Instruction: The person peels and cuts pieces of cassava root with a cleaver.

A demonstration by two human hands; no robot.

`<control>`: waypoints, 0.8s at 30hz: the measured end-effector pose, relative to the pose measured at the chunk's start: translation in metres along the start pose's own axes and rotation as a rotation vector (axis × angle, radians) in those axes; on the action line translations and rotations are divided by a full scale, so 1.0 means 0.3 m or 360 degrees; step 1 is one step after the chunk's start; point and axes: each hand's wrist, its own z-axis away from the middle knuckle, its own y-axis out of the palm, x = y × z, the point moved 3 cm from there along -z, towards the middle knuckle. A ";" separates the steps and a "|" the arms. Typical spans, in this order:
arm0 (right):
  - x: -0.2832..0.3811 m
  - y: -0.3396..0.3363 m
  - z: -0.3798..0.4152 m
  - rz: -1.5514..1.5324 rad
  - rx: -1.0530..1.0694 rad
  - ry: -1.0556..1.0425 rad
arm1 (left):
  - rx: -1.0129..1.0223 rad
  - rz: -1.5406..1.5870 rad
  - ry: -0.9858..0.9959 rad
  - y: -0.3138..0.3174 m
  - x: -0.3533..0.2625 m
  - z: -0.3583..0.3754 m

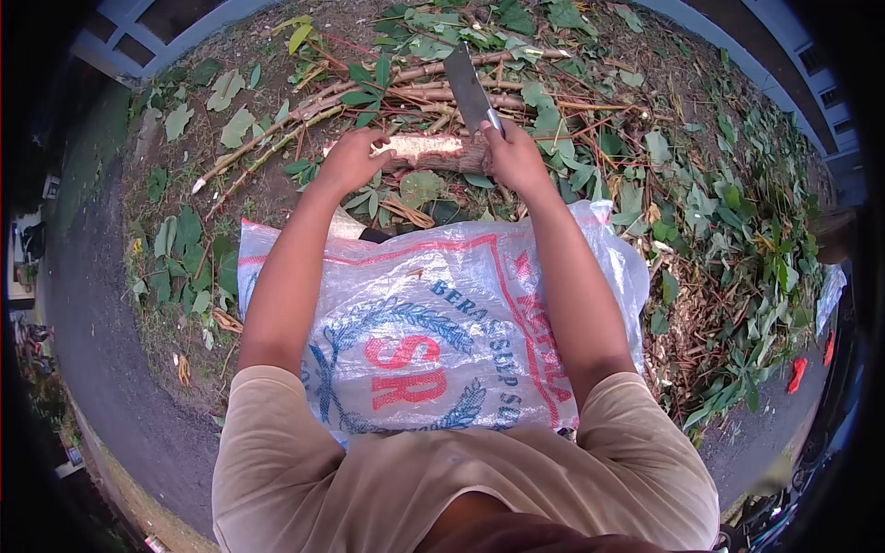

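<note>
My right hand (514,158) is closed round the handle of a cleaver (468,88), its broad grey blade tilted up and away to the left. Beneath it lies a short log (429,152) with a pale, chopped upper face and brown bark at the sides. At the log's left end is my left hand (355,161), fingers curled and thumb apart, with a gap between them. Whether those fingers grip anything small does not show. A white woven sack (415,313) with red and blue print covers my lap, below both forearms.
Long cut branches (406,78) lie on the soil beyond the log. Green leaves (710,198) and chopped stems (701,323) are heaped at the right. Paved ground (83,267) runs along the left, and a red object (796,375) lies at far right.
</note>
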 end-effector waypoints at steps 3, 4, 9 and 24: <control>0.068 -0.035 0.035 -0.0489 -0.0007 0.0164 | -0.0001 0.0159 -0.0256 -0.120 -0.019 0.061; 0.079 -0.040 0.041 -0.0708 0.0019 0.0188 | 0.0021 0.0165 -0.0305 -0.148 -0.001 0.082; 0.151 -0.126 0.082 -0.0928 0.0224 0.0189 | -0.0129 0.0465 -0.0498 -0.165 0.338 0.184; 0.161 -0.147 0.089 -0.1057 0.0261 0.0035 | -0.0187 -0.0147 -0.0341 -0.240 0.179 0.260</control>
